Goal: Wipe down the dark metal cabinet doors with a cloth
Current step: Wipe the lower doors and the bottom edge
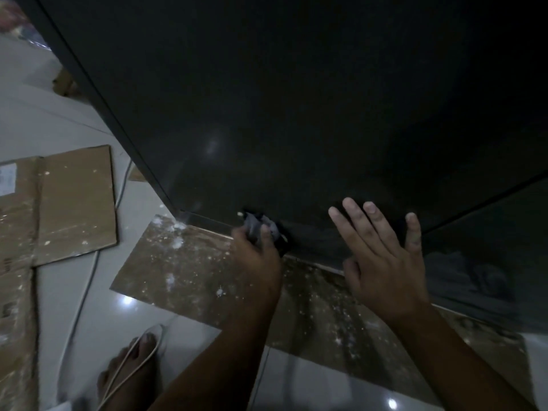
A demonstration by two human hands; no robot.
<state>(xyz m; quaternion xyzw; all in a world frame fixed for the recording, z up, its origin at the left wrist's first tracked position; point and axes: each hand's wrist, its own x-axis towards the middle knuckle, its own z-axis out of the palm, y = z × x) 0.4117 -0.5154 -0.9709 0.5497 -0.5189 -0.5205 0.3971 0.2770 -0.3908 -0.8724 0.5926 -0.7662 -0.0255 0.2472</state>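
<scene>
A dark metal cabinet door (296, 114) fills most of the head view, its bottom edge just above the floor. My left hand (255, 256) is closed around a small dark grey cloth (261, 228), pressed against the door's bottom edge near its lower left corner. To the right, my right hand (382, 256) lies flat with fingers spread on the lower part of the same door. A second door panel (504, 221) starts at a seam on the right.
Flattened cardboard sheets (74, 203) speckled with white paint lie on the pale tiled floor (59, 120) at left, and another sheet (184, 268) sits under the cabinet. My foot in a sandal (133, 366) stands at bottom left. A white cable (80, 307) runs across the floor.
</scene>
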